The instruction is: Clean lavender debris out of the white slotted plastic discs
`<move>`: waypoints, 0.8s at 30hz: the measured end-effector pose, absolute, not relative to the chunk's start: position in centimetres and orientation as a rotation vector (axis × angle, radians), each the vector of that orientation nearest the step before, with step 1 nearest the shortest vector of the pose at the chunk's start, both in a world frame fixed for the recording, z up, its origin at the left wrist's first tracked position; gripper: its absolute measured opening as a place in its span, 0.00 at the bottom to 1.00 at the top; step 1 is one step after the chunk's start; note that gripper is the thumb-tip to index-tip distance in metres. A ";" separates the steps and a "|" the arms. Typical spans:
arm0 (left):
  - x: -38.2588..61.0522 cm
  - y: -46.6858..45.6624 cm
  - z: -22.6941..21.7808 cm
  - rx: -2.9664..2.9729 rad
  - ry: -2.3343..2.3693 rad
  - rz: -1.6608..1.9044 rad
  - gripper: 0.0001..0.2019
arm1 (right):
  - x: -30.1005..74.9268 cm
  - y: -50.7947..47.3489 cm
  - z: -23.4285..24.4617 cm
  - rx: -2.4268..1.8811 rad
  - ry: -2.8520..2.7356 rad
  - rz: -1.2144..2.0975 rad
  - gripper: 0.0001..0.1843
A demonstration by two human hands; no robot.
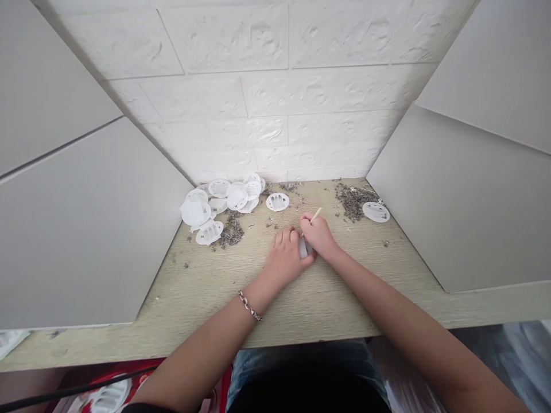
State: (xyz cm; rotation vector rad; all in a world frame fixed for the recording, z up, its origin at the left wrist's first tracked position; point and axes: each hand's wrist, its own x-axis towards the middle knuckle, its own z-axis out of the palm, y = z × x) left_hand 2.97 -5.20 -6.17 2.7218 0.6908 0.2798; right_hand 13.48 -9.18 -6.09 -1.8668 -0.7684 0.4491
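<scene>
Head view: my left hand (pixel 284 258) and right hand (pixel 319 235) close together on the wood-grain desk (pixel 206 287).
Left fingers curl over a white plastic piece (pixel 305 248), mostly hidden; right fingers pinch a wooden stick (pixel 316 214). If the stick slips, the piece could drop into the dried grey bits (pixel 231 232).
</scene>
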 end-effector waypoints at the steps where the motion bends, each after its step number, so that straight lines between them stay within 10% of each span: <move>1: 2.9 -5.2 -6.2 2.723 0.689 0.277 0.24 | 13.5 -9.2 -6.0 -1.871 -0.769 0.449 0.06; 24: 3.0 -5.3 -6.2 2.707 0.700 0.266 0.25 | 13.6 -8.9 -6.0 -1.918 -0.791 0.431 0.08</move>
